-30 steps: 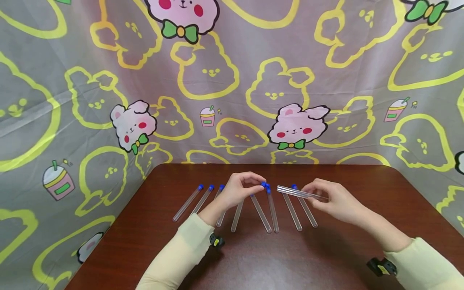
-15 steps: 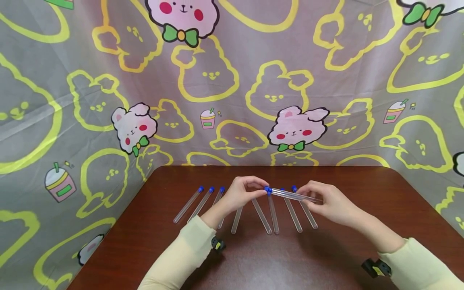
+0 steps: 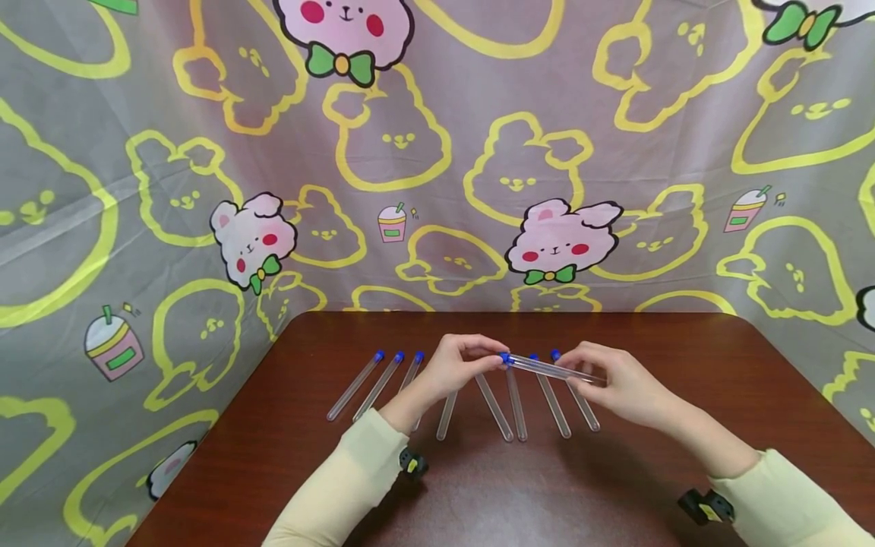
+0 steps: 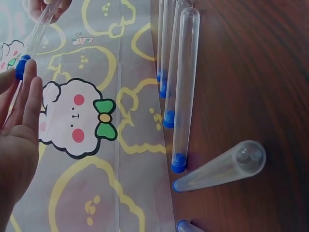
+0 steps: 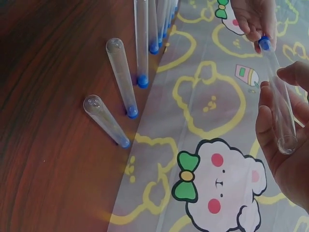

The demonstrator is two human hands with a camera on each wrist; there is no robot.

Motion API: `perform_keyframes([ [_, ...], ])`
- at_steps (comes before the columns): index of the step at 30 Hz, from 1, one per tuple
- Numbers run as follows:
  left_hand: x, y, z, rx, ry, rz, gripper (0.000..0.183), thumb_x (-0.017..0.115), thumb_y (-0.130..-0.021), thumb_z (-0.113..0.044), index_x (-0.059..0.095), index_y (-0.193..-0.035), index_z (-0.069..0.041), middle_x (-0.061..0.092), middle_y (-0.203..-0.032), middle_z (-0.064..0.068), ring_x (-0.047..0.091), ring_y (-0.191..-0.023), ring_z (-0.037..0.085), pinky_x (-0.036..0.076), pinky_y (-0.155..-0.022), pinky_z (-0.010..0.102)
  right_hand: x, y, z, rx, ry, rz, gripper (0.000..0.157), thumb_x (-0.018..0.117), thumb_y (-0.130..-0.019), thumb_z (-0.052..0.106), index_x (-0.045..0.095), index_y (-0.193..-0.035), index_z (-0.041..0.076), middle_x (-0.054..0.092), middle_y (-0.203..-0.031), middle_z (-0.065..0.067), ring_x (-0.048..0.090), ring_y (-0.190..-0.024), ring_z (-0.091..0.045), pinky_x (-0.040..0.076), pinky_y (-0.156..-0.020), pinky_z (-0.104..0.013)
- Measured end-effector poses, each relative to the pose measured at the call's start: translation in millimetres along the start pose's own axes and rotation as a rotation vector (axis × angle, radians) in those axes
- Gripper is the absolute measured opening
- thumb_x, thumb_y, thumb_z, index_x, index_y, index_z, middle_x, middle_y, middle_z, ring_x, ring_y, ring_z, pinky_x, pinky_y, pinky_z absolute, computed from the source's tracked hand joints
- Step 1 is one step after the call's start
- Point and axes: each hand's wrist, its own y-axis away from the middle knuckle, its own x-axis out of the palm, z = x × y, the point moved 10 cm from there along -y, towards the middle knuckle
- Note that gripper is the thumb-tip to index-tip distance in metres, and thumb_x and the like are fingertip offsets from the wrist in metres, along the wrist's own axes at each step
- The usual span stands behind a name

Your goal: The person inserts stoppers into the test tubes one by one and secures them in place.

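Note:
Above the table, my left hand (image 3: 456, 366) pinches a blue cap (image 3: 506, 358) between thumb and fingertips. My right hand (image 3: 620, 380) grips a clear test tube (image 3: 547, 368) near its rounded end, the tube tilted slightly down toward the right. The cap sits at the tube's mouth; how far it is pushed on, I cannot tell. In the left wrist view the same cap (image 4: 22, 66) shows at the left fingertips. Seen from the right wrist, the held tube (image 5: 281, 104) lies across the right fingers with its thumb above.
Several capped clear tubes lie fanned out on the brown wooden table (image 3: 519, 494), blue caps toward the back. One tube (image 3: 354, 386) is at the left, another (image 3: 582, 401) near the right hand. A patterned cloth (image 3: 437, 152) hangs behind the table.
A second ago the tube's mouth was apart from the cap. The right hand has moved the tube left until they met; over the last half second both hands stay nearly still.

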Motion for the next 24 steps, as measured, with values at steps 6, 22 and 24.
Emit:
perform_keyframes([
  [6, -0.1, 1.4, 1.3, -0.029, 0.052, 0.026, 0.018, 0.06, -0.091, 0.009, 0.066, -0.108, 0.014, 0.069, -0.097, 0.024, 0.065, -0.091, 0.047, 0.052, -0.083, 0.046, -0.1, 0, 3, -0.022, -0.007, -0.011, 0.034, 0.076, -0.079, -0.003, 0.068, -0.103, 0.019, 0.059, -0.084, 0.015, 0.051, -0.064, -0.004, 0.043, -0.051, -0.022],
  [22, 5.5, 2.6, 3.9, -0.084, 0.13, 0.019, 0.017, 0.066, -0.087, 0.009, 0.067, -0.101, 0.017, 0.07, -0.091, 0.024, 0.072, -0.075, 0.027, 0.055, -0.073, 0.046, -6.0, -1, 12, -0.102, -0.169, -0.045, 0.029, 0.079, -0.074, -0.007, 0.075, -0.097, 0.011, 0.062, -0.085, 0.007, 0.053, -0.064, -0.008, 0.046, -0.052, -0.023],
  [24, 6.2, 2.8, 2.9, -0.074, 0.132, 0.007, 0.017, 0.065, -0.086, 0.01, 0.067, -0.101, 0.018, 0.07, -0.091, 0.025, 0.072, -0.075, 0.028, 0.056, -0.072, 0.045, -5.7, -1, 12, -0.106, -0.18, -0.041, 0.028, 0.079, -0.075, -0.006, 0.075, -0.097, 0.011, 0.062, -0.085, 0.007, 0.053, -0.065, -0.009, 0.046, -0.052, -0.022],
])
